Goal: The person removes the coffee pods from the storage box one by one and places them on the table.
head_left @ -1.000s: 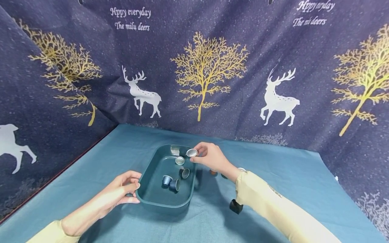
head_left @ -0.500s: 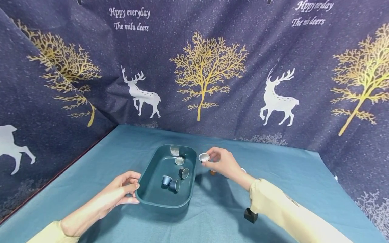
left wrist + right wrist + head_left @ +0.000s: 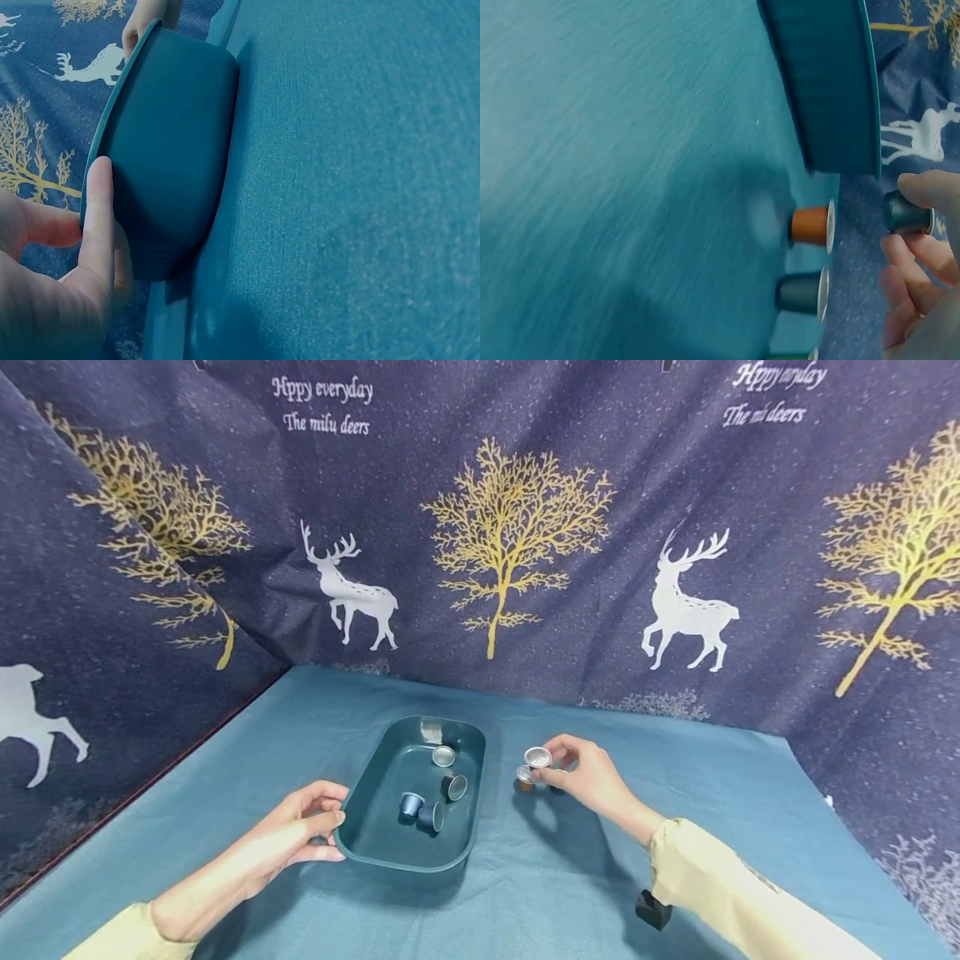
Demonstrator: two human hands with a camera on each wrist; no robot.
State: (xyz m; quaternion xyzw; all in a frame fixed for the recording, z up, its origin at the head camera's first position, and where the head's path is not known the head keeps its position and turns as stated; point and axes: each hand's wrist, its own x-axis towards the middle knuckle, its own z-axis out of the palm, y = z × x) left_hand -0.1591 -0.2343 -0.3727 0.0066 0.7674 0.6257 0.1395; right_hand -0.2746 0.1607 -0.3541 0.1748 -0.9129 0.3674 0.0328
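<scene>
Pinching a dark green capsule (image 3: 904, 213) between thumb and fingertips, my right hand (image 3: 594, 778) holds it lid up above the cloth (image 3: 540, 868), to the right of the bin (image 3: 405, 867) and near the standing orange capsule (image 3: 808, 225). I judge it light, its smooth wall firm but slightly slippery; the silvery lid (image 3: 537, 757) is probably the fragile part, so the sides just below the flange make the safer hold. My left hand (image 3: 298, 827) grips the bin's left edge toward its near end, thumb and fingers curled there. The bin seems stiff and easily shifted, best steadied at the rim: inside, the pale blue capsule (image 3: 411, 806) and dark blue capsule (image 3: 431, 817) could roll.
</scene>
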